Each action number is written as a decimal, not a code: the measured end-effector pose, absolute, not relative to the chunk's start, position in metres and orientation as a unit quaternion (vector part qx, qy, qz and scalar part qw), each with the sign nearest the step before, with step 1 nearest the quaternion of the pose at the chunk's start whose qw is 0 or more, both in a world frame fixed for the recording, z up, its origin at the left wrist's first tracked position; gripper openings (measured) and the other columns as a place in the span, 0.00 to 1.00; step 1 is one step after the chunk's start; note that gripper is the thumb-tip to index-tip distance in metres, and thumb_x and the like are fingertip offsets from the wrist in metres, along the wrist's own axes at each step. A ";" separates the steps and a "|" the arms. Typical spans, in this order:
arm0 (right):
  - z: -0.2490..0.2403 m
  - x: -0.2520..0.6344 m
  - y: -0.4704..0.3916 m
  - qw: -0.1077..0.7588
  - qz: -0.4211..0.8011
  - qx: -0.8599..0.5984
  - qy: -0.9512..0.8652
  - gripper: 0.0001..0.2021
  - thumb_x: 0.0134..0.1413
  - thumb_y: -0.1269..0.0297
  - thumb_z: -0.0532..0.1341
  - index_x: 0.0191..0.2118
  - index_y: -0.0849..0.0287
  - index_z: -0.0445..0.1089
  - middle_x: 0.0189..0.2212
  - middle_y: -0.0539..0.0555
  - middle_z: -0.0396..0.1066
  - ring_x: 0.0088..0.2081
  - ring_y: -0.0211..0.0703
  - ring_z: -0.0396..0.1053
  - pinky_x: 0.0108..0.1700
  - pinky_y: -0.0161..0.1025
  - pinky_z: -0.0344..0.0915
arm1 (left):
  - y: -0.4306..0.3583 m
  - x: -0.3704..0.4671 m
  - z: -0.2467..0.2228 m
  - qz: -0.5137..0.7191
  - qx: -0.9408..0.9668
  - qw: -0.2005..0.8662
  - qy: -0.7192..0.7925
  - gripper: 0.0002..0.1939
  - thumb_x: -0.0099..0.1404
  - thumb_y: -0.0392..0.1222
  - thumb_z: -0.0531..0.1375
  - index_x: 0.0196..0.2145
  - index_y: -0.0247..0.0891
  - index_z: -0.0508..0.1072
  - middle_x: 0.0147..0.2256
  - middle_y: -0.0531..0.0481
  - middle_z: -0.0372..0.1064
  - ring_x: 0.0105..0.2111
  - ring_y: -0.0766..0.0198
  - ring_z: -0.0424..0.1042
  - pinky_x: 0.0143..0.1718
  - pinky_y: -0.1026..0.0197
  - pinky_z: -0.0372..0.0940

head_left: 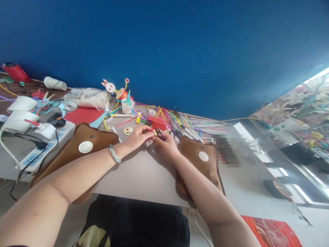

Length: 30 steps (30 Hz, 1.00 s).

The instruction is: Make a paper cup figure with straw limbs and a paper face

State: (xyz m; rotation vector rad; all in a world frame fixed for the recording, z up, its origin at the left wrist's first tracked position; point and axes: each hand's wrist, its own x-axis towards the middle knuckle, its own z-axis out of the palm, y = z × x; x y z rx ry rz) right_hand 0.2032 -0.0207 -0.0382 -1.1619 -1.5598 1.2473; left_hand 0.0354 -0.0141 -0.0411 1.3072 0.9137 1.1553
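Observation:
Over the front of the white table (123, 181), my two hands meet. My left hand (138, 138), with a pale bangle on its wrist, is closed in a pinch; a small bit of something yellowish shows at the fingertips, too small to name. In my right hand (167, 146) is a pair of scissors (159, 133), its dark blades pointing up and away beside the left fingertips. A round yellow face cutout (128, 131) lies left of the hands. Just behind stand a yellow glue stick (138, 118) and a folded red paper (157, 122).
Brown cushions (102, 133) lie under both forearms. Many coloured pipe cleaners and pens (185, 125) spread along the blue wall (164, 61). At left are a power strip (64, 137), red paper (83, 116) and stacked paper cups (94, 102). A rabbit-faced cup (122, 94) stands behind.

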 end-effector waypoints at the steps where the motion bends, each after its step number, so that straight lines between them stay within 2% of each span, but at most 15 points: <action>1: -0.037 0.203 -0.021 0.402 0.490 -0.460 -0.621 0.11 0.51 0.57 0.67 0.28 0.61 0.74 0.21 0.48 0.68 0.22 0.32 0.56 0.26 0.34 0.53 | -0.014 0.036 -0.041 0.492 0.550 0.554 0.387 0.09 0.60 0.45 0.63 0.28 0.36 0.72 0.22 0.54 0.68 0.23 0.69 0.67 0.26 0.65 0.60; 8: -0.037 0.203 -0.020 0.409 0.492 -0.455 -0.620 0.12 0.48 0.56 0.68 0.26 0.59 0.72 0.20 0.47 0.66 0.21 0.32 0.55 0.26 0.34 0.53 | -0.010 0.036 -0.045 0.497 0.518 0.567 0.403 0.12 0.63 0.47 0.61 0.27 0.36 0.73 0.20 0.52 0.68 0.21 0.68 0.67 0.23 0.65 0.59; 15: -0.042 0.202 -0.018 0.429 0.505 -0.469 -0.584 0.13 0.46 0.55 0.69 0.25 0.59 0.70 0.18 0.46 0.65 0.19 0.31 0.53 0.22 0.33 0.51 | -0.009 0.035 -0.040 0.492 0.459 0.609 0.420 0.26 0.63 0.65 0.59 0.32 0.35 0.74 0.23 0.47 0.72 0.22 0.64 0.70 0.23 0.63 0.60; 20: -0.042 0.203 -0.017 0.443 0.509 -0.466 -0.573 0.14 0.47 0.54 0.69 0.23 0.59 0.69 0.16 0.45 0.60 0.18 0.31 0.51 0.21 0.33 0.49 | -0.015 0.035 -0.036 0.457 0.549 0.576 0.398 0.16 0.56 0.51 0.67 0.27 0.34 0.74 0.23 0.51 0.70 0.23 0.68 0.66 0.25 0.64 0.59; 26: -0.042 0.203 -0.018 0.445 0.519 -0.458 -0.569 0.16 0.48 0.53 0.70 0.23 0.59 0.70 0.16 0.44 0.59 0.19 0.30 0.51 0.22 0.33 0.48 | -0.015 0.033 -0.036 0.478 0.543 0.547 0.422 0.14 0.59 0.47 0.64 0.23 0.35 0.72 0.20 0.53 0.66 0.23 0.69 0.64 0.27 0.64 0.57; 30: -0.044 0.203 -0.016 0.458 0.588 -0.418 -0.519 0.16 0.47 0.52 0.71 0.25 0.59 0.71 0.18 0.45 0.61 0.18 0.29 0.50 0.20 0.33 0.46 | -0.010 0.031 -0.040 0.479 0.508 0.602 0.387 0.11 0.60 0.46 0.61 0.27 0.35 0.74 0.22 0.51 0.69 0.25 0.67 0.67 0.28 0.64 0.59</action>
